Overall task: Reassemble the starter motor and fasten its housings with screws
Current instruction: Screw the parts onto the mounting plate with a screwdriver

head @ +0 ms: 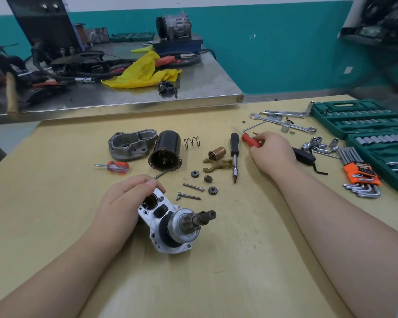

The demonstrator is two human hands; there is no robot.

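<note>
Teal-walled workshop, tan table (216, 283), left hand (122, 198) gripping starter housing (170, 226), right hand (271, 152) grasping red-handled tool (251, 141)

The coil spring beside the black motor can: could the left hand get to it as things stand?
Probably not at once: the left hand is gripping the silver housing. The spring lies uncovered on the table.

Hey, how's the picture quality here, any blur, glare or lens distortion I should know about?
Head view: wide-angle bending curves the wooden table edges and stretches both forearms; the far right corner smears into blur; glare streaks along the steel bench edge; lighting is soft and even, with faint shadows. The starter housing under the left hand and the red-handled tool in the right hand look sharp.
</note>
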